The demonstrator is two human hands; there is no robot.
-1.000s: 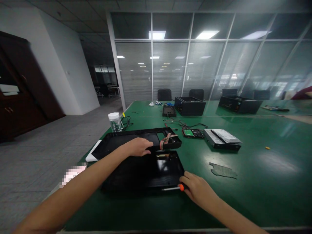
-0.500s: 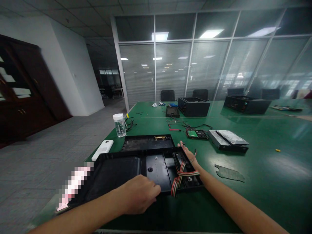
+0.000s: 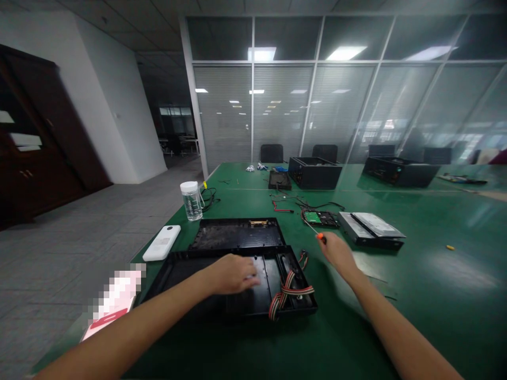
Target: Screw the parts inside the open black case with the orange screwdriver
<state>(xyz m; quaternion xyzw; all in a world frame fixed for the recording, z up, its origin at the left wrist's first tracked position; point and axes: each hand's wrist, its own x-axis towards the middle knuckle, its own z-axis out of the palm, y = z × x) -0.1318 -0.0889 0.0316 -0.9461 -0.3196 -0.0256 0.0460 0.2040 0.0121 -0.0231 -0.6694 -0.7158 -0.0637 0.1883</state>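
Note:
My right hand [image 3: 336, 254] is closed around the orange-and-black handle of a screwdriver [image 3: 321, 237]. Its thin shaft points up and left, toward a hard drive [image 3: 322, 218] with a green circuit board. Over the black computer case panel [image 3: 269, 272] hovers my left hand [image 3: 232, 274], fingers curled; whatever they hold, if anything, is hidden. A striped ribbon of red, white and black wires [image 3: 291, 290] lies looped across the panel's right end. Behind it rests another black panel [image 3: 233, 234] with a brass-coloured piece near its far edge.
A water bottle [image 3: 192, 201], a white power bank [image 3: 161, 243] and a pink item, partly pixelated, line the table's left edge. Right of the hard drive sits a silver-and-black drive unit [image 3: 370, 232]. Black computer cases [image 3: 315, 173], loose cables and gloves lie farther back.
My right hand has left the panel's right end, moved right and now holds the screwdriver. The front panel sits lower and slightly left. My left hand has risen from its near edge.

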